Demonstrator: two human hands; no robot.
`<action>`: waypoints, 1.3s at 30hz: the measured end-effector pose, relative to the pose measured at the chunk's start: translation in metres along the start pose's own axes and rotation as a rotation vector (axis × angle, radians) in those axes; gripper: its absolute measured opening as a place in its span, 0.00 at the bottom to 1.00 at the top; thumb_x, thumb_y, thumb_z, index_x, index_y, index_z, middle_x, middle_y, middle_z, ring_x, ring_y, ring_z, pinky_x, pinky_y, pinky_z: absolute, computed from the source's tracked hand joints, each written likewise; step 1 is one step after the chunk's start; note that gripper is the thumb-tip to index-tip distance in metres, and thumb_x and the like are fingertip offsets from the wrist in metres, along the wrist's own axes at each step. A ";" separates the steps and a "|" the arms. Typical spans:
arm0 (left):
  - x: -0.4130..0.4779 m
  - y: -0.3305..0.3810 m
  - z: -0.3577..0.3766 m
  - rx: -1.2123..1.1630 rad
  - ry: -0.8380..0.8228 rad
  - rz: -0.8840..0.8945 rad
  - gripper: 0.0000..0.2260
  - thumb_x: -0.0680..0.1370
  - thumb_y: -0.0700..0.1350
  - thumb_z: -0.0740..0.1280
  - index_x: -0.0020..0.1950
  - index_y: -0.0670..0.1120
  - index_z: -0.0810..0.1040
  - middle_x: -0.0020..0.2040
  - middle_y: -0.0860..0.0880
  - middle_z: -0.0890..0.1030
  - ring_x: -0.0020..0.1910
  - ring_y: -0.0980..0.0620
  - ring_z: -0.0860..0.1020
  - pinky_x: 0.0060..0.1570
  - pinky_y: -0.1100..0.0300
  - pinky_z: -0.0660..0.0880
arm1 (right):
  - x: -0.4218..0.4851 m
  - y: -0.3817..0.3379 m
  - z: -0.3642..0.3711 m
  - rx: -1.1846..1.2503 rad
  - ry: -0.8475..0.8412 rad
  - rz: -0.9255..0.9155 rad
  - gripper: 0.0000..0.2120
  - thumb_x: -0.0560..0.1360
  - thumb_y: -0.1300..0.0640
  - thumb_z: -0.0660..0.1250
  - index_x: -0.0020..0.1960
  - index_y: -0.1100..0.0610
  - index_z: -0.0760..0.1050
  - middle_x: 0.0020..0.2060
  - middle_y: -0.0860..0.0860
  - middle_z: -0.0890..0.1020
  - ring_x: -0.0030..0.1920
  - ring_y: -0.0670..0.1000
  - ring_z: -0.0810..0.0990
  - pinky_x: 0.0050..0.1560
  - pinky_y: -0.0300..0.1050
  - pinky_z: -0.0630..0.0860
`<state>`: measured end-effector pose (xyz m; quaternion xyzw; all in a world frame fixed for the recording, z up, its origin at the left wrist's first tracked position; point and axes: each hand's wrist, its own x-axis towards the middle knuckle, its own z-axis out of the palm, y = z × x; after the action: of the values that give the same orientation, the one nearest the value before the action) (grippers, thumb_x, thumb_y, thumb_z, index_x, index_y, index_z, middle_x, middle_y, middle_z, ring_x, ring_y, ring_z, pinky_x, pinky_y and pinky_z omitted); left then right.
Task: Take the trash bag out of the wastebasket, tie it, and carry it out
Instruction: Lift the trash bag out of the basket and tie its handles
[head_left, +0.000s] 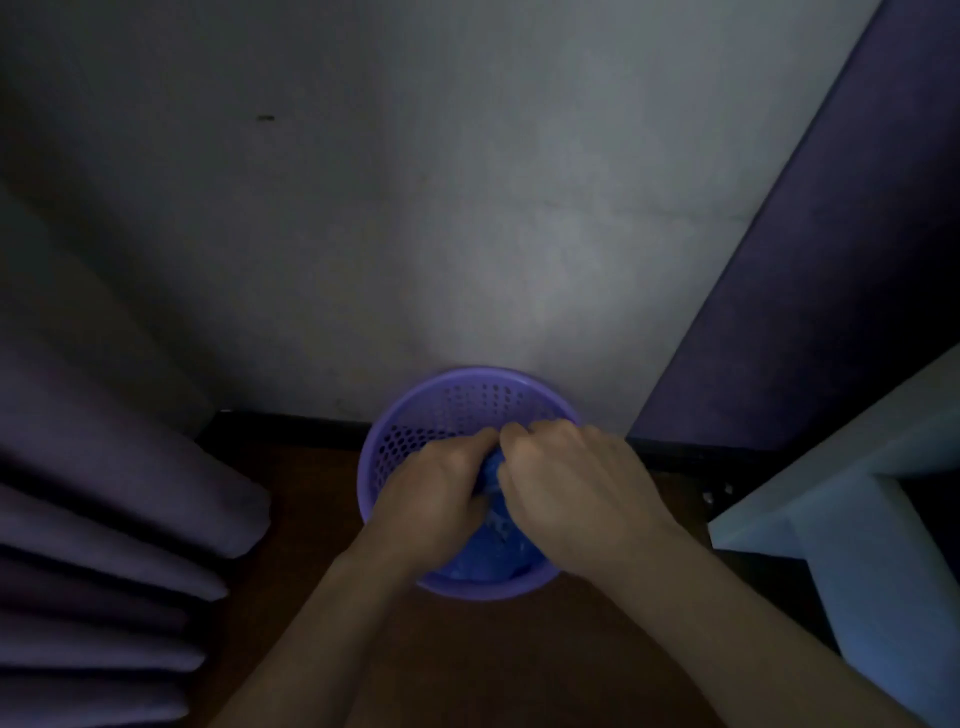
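A round purple wastebasket (457, 400) with a perforated wall stands on the brown floor against the grey wall. A blue trash bag (491, 545) sits inside it, its gathered top bunched between my hands. My left hand (436, 493) and my right hand (571, 478) are both over the basket, fingers closed on the bag's top, knuckles nearly touching. Most of the bag is hidden under my hands.
Purple curtain folds (104, 519) hang at the left, down to the floor. A white piece of furniture (852, 519) stands at the right, with a dark purple panel (831, 260) behind it. A black baseboard (291, 421) runs along the wall.
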<state>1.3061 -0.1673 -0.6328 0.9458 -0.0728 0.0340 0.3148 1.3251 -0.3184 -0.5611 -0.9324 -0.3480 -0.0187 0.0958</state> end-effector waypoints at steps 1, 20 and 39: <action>0.000 -0.003 -0.001 -0.012 -0.012 0.002 0.19 0.70 0.48 0.60 0.60 0.50 0.76 0.52 0.50 0.84 0.52 0.47 0.81 0.47 0.46 0.77 | 0.001 0.001 -0.002 0.077 -0.017 0.003 0.10 0.81 0.52 0.55 0.49 0.53 0.73 0.42 0.51 0.79 0.40 0.55 0.78 0.38 0.49 0.63; 0.006 0.015 -0.006 -0.271 0.054 0.092 0.05 0.78 0.49 0.69 0.52 0.50 0.77 0.45 0.55 0.82 0.43 0.58 0.81 0.41 0.56 0.78 | 0.016 0.070 0.025 1.101 0.172 0.204 0.07 0.80 0.59 0.66 0.43 0.60 0.77 0.32 0.47 0.80 0.33 0.44 0.80 0.34 0.38 0.76; 0.008 0.005 -0.011 -0.184 0.125 0.086 0.04 0.77 0.44 0.63 0.49 0.48 0.76 0.43 0.53 0.78 0.42 0.56 0.77 0.44 0.54 0.73 | 0.013 0.065 0.019 0.777 -0.197 0.138 0.16 0.71 0.41 0.69 0.47 0.52 0.83 0.52 0.49 0.77 0.54 0.47 0.78 0.58 0.50 0.76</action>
<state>1.3128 -0.1657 -0.6200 0.9049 -0.0963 0.0994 0.4026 1.3767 -0.3544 -0.5888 -0.8453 -0.2734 0.2102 0.4081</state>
